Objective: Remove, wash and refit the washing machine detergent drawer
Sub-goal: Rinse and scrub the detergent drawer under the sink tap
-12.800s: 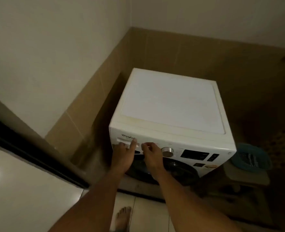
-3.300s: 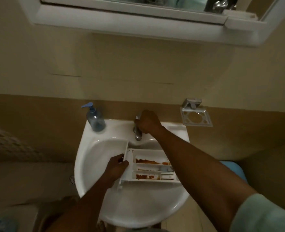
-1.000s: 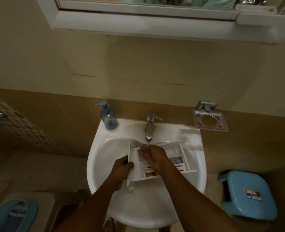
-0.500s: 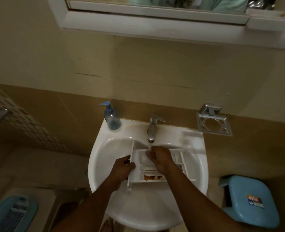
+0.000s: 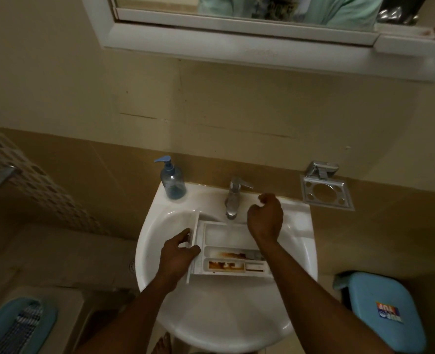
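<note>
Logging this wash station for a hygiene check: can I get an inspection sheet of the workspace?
Surface: white sink, detergent drawer held over its basin.
Job's things: drawer has brown residue in its two near compartments; tap above its far one.
Clutter: soap bottle on the sink's back rim.
Grippers: left hand grips the drawer's front panel; right hand curled, empty, beside the tap.
Cables: nothing seen.
Surroundings: mirror cabinet, metal wall holder, blue stool.

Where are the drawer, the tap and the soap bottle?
drawer [image 5: 219,238]: head view, floor of its biggest compartment.
tap [image 5: 233,198]: head view, its upright metal body.
soap bottle [image 5: 173,186]: head view, its clear blue body.
</note>
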`<state>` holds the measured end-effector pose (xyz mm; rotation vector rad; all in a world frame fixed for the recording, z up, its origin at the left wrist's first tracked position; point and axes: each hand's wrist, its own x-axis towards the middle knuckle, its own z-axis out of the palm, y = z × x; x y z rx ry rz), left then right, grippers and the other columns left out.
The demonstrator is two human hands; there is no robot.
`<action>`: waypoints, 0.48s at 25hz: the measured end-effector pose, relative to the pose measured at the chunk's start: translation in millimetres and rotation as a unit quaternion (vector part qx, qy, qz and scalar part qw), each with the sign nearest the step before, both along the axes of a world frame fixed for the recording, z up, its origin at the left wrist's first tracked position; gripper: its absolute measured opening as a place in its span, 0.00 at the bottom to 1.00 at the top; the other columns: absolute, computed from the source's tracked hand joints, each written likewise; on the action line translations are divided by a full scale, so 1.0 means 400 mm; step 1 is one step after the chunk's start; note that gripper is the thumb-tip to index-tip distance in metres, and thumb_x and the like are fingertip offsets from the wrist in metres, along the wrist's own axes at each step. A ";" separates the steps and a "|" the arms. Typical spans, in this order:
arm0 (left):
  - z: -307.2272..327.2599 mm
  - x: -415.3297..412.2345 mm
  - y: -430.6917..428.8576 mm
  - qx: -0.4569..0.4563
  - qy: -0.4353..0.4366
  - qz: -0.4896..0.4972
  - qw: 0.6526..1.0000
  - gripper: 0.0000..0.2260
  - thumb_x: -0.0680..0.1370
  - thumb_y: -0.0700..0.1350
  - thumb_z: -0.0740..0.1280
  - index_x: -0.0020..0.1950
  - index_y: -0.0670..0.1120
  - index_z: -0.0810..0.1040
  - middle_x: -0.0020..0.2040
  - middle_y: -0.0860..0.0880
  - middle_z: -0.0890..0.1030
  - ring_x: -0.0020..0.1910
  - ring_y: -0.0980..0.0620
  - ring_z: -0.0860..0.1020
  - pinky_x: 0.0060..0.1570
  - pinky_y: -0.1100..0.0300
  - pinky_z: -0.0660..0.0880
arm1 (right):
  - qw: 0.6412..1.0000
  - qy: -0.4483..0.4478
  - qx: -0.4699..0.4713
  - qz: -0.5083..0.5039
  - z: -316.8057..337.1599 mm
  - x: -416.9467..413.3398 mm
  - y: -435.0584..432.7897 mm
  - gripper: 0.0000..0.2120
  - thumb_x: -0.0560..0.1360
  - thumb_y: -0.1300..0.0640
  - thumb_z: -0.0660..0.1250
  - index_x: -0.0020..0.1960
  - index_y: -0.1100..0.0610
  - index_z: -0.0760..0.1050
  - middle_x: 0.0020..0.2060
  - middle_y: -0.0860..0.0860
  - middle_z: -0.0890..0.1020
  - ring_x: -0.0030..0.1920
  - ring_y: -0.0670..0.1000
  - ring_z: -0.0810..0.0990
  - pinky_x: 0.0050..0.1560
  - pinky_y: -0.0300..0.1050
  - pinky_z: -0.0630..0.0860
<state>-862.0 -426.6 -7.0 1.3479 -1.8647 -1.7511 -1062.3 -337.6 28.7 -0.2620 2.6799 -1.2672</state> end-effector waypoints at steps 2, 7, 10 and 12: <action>0.005 0.009 -0.006 -0.003 0.006 0.001 1.000 0.24 0.74 0.40 0.73 0.69 0.51 0.74 0.58 0.51 0.81 0.57 0.48 0.80 0.62 0.42 0.75 | 0.987 0.050 0.035 0.150 0.012 -0.046 -0.025 0.22 0.75 0.62 0.66 0.69 0.59 0.70 0.66 0.57 0.74 0.65 0.58 0.73 0.60 0.47 0.72; 0.001 0.027 -0.020 0.021 0.016 0.014 1.000 0.24 0.74 0.39 0.73 0.69 0.49 0.75 0.59 0.50 0.81 0.56 0.49 0.80 0.62 0.42 0.76 | 0.886 0.167 0.256 0.348 0.050 -0.187 -0.093 0.11 0.77 0.60 0.62 0.55 0.58 0.80 0.55 0.58 0.82 0.56 0.61 0.79 0.52 0.47 0.74; 0.004 0.032 -0.019 0.039 0.023 0.023 0.999 0.24 0.75 0.38 0.72 0.70 0.48 0.74 0.58 0.50 0.81 0.55 0.50 0.80 0.59 0.45 0.78 | 0.822 0.184 0.337 0.419 0.083 -0.234 -0.111 0.11 0.78 0.56 0.64 0.58 0.53 0.81 0.56 0.55 0.82 0.56 0.58 0.80 0.55 0.48 0.76; 0.006 0.034 -0.018 0.059 0.026 0.026 0.998 0.23 0.75 0.37 0.71 0.69 0.48 0.74 0.57 0.50 0.81 0.54 0.50 0.81 0.54 0.47 0.80 | 0.815 0.166 0.336 0.442 0.095 -0.246 -0.110 0.10 0.78 0.53 0.65 0.57 0.52 0.81 0.55 0.55 0.82 0.55 0.58 0.80 0.53 0.47 0.75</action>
